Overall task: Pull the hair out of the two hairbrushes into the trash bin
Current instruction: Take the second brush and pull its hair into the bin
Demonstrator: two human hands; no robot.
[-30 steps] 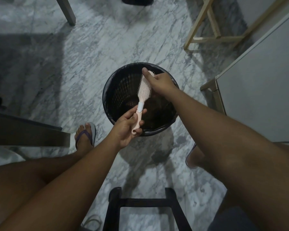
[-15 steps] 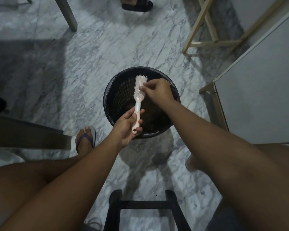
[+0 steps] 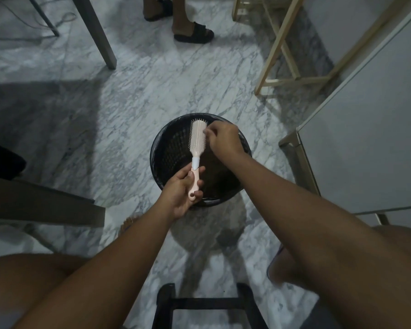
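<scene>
A pink hairbrush (image 3: 197,141) with a white collar is held over a round black mesh trash bin (image 3: 169,148) on the marble floor. My left hand (image 3: 181,191) grips its handle from below, bristle head pointing away from me. My right hand (image 3: 224,140) is at the right edge of the brush head, thumb and fingers pinched together against the bristles; whether hair is between them is too small to tell. A dark brown mass lies inside the bin. No second hairbrush is in view.
A white cabinet (image 3: 365,129) stands at right, a pale wooden frame (image 3: 280,51) behind it. Another person's feet in black slippers (image 3: 193,33) are at the top. A grey table leg (image 3: 93,32) is upper left, a dark bench (image 3: 40,205) at left, a black stool frame (image 3: 209,302) below.
The brush has turned more upright over the bin. My right hand shifted from the brush's tip down along it, then back up to the upper right edge of the head. The view tilted upward.
</scene>
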